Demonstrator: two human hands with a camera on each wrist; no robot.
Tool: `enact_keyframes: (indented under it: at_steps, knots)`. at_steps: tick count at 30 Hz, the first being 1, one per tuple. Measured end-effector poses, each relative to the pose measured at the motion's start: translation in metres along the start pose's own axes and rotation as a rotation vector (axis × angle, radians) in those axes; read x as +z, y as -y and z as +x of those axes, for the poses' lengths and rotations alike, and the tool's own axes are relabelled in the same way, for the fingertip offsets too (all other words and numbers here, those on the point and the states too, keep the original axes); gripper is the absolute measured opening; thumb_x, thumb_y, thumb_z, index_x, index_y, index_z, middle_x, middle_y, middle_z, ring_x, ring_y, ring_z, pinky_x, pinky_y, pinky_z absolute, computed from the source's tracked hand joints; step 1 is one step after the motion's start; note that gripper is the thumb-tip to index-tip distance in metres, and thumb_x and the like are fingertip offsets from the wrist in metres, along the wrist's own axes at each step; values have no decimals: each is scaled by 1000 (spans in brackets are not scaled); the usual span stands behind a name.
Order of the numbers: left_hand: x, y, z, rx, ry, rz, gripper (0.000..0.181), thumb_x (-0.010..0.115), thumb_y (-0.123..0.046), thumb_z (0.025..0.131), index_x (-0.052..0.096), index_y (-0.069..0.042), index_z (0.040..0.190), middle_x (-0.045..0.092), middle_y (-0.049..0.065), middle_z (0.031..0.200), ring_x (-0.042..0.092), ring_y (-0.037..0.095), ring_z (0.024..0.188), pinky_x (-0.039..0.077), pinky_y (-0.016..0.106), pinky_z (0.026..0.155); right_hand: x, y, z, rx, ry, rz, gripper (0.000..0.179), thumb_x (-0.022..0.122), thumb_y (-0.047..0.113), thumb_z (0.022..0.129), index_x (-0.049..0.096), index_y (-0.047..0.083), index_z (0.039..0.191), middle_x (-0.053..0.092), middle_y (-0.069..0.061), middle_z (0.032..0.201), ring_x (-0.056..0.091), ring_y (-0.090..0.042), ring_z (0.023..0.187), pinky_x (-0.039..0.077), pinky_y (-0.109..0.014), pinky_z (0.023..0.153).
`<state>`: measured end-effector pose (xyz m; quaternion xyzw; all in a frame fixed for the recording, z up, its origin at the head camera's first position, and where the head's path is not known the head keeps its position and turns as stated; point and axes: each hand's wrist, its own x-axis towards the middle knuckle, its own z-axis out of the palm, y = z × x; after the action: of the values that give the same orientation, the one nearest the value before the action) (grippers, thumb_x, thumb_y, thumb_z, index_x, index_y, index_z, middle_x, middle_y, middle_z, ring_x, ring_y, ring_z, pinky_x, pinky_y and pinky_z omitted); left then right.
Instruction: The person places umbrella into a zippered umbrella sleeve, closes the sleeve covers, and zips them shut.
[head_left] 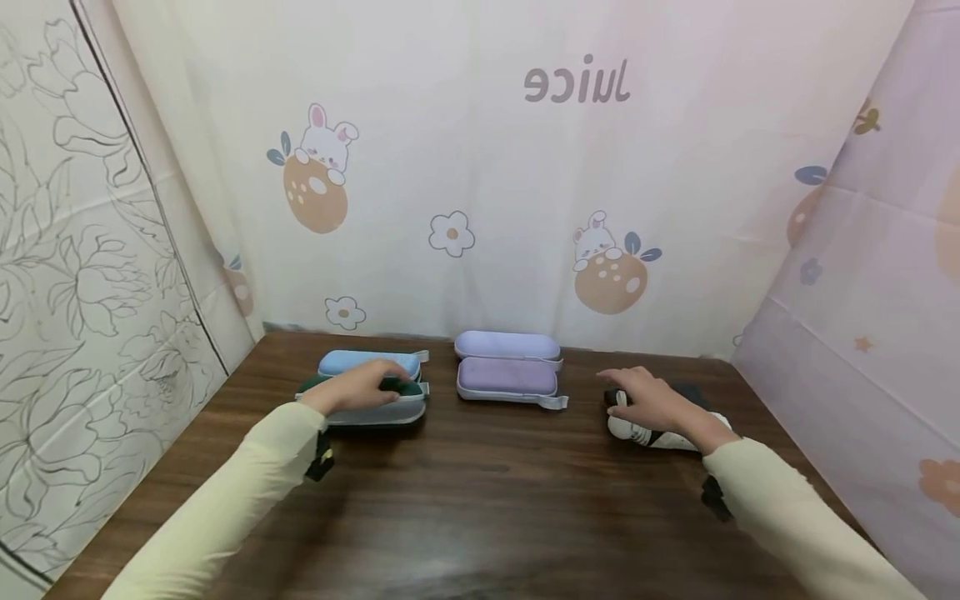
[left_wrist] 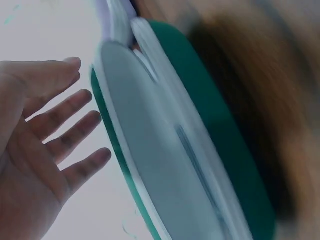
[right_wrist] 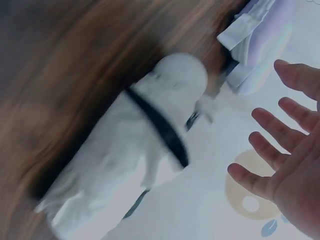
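Showing spread fingers, left hand (head_left: 362,387) is right by the green case (head_left: 378,412) at the table's (head_left: 480,508) left, contact cannot tell, blue case (head_left: 369,362) just on its far side. Right hand (head_left: 651,402), fingers also spread, holds nothing, near the white bundle (right_wrist: 122,142) with black strap (right_wrist: 159,126) on the right. Purple case (head_left: 507,377) sits mid-table, lavender case (head_left: 507,344) just beyond on its far side.
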<state>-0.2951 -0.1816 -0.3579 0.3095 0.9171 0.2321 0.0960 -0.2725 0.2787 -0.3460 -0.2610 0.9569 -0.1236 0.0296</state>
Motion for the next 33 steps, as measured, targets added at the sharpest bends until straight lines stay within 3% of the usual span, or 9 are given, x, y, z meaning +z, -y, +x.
enact_keyframes:
  at_steps: [8, 14, 23, 30, 33]
  knots:
    - [-7, 35, -29, -58, -22, 21, 45, 63, -17, 93, 52, 4, 131, 50, 22, 133, 45, 39, 123, 39, 52, 97, 5, -30, -33, 78, 14, -20, 55, 69, 15, 87, 48, -5, 133, 49, -28, 130, 39, -52, 118, 34, -70, 82]
    - [-20, 51, -38, -123, 35, -31, 55, 71, -18, 87, 50, 10, 131, 49, 27, 131, 46, 43, 120, 41, 52, 93, 11, -62, -49, 116, 14, -57, 60, 74, 16, 81, 50, -7, 130, 51, -31, 125, 44, -52, 111, 42, -64, 74]
    - [-27, 60, -36, -186, 105, -35, 65, 80, -15, 77, 51, 9, 130, 50, 28, 130, 45, 45, 121, 41, 51, 95, 17, -89, -61, 108, -20, -95, 60, 82, 21, 72, 57, -1, 122, 56, -26, 113, 50, -48, 104, 44, -63, 68]
    - [-25, 64, -29, -235, 130, -74, 64, 82, -13, 75, 53, 5, 130, 49, 26, 131, 50, 36, 115, 42, 49, 94, 27, -95, -58, 101, -24, -171, 64, 84, 28, 70, 60, 4, 123, 58, -19, 110, 52, -42, 100, 45, -56, 65]
    - [-24, 67, -29, -221, 145, -106, 63, 80, -13, 77, 52, 8, 129, 52, 24, 126, 52, 33, 110, 44, 47, 91, 29, -95, -55, 97, -29, -200, 63, 86, 28, 68, 61, 5, 122, 58, -17, 108, 52, -41, 99, 46, -55, 64]
